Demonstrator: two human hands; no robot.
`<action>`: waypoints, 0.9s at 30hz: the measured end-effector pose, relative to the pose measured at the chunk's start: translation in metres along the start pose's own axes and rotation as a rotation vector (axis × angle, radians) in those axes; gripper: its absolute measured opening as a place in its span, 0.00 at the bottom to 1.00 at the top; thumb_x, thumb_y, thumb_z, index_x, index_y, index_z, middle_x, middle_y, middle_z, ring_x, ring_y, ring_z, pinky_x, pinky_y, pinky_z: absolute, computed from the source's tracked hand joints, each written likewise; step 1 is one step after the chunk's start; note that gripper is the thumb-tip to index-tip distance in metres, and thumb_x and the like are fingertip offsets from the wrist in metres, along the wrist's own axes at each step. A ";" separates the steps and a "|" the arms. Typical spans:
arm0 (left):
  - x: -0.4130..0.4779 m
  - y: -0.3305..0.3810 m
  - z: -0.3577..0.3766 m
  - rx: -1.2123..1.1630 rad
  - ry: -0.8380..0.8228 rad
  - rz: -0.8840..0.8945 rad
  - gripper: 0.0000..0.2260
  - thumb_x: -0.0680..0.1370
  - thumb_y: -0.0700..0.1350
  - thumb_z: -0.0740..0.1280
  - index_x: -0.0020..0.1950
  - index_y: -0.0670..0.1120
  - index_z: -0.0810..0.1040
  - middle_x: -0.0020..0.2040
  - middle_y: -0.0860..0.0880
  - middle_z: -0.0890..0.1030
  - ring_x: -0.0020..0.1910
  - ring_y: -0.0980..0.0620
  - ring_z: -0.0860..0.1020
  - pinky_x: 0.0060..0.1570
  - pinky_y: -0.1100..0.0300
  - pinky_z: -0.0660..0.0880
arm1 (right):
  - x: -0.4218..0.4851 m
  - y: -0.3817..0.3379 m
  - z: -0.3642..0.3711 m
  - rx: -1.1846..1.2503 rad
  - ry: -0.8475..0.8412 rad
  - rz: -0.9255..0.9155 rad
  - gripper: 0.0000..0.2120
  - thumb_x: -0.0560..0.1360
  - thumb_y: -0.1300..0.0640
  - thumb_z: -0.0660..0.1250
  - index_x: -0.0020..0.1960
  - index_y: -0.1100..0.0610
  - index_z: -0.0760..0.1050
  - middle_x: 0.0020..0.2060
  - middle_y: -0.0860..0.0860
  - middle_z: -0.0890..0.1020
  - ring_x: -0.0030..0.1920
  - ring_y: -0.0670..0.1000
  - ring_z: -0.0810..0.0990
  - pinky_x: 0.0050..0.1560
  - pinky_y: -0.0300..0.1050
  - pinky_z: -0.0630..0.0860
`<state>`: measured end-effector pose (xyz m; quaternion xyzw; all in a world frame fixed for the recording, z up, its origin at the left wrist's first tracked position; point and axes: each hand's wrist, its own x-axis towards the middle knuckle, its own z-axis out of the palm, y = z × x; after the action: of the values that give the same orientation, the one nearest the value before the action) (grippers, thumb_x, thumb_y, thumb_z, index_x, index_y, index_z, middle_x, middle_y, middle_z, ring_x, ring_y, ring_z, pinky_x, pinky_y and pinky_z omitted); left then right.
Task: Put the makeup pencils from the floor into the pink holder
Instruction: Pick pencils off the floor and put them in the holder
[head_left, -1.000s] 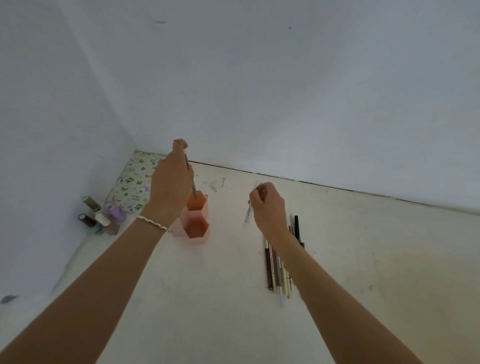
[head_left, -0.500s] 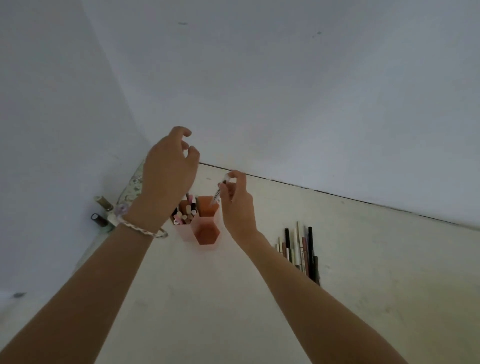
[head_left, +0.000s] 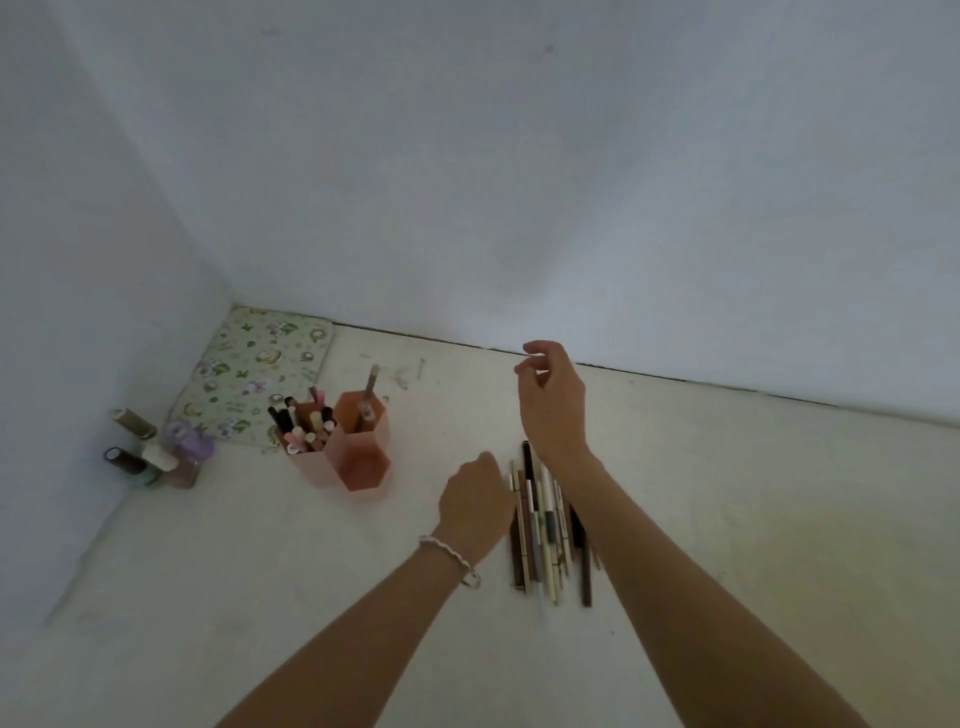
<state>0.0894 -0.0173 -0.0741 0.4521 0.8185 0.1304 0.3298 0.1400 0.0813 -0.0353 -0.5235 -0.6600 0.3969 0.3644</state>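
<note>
Left hand (head_left: 475, 501), curled, grip unclear, touches the left edge of the pencils (head_left: 543, 525); they lie lengthwise toward the wall. Right hand (head_left: 553, 400) hovers open, empty.

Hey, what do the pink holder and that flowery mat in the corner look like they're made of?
Holder: probably plastic with a matte, slightly translucent finish; its hexagonal walls are thin, rigid and evenly pink-orange. Mat: likely soft fabric or padded cloth; it lies flat with rounded, slightly puffy edges and a printed floral pattern, with no shine. Neither can be confirmed from the look alone.
</note>
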 end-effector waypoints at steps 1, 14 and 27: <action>0.000 0.002 0.013 0.002 -0.020 -0.024 0.12 0.80 0.43 0.59 0.62 0.41 0.71 0.59 0.42 0.78 0.58 0.43 0.78 0.55 0.54 0.74 | -0.001 0.004 -0.007 -0.007 -0.002 0.006 0.12 0.77 0.65 0.59 0.57 0.56 0.74 0.41 0.47 0.80 0.24 0.41 0.70 0.27 0.32 0.68; 0.024 -0.002 0.004 -0.198 0.069 -0.151 0.08 0.78 0.43 0.66 0.55 0.41 0.75 0.51 0.45 0.80 0.45 0.48 0.76 0.42 0.59 0.70 | -0.020 0.042 -0.027 -0.304 -0.162 0.104 0.11 0.77 0.63 0.60 0.54 0.55 0.78 0.42 0.47 0.80 0.32 0.42 0.74 0.34 0.31 0.69; 0.009 -0.014 -0.086 -0.461 0.453 0.158 0.13 0.76 0.39 0.67 0.59 0.50 0.74 0.46 0.50 0.79 0.39 0.56 0.80 0.33 0.68 0.71 | -0.050 0.058 0.042 -0.972 -0.459 -0.139 0.07 0.76 0.66 0.61 0.52 0.58 0.72 0.46 0.54 0.80 0.50 0.54 0.78 0.47 0.45 0.75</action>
<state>0.0207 -0.0104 -0.0204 0.3873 0.7824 0.4343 0.2218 0.1354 0.0345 -0.1089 -0.4868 -0.8632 0.1251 -0.0480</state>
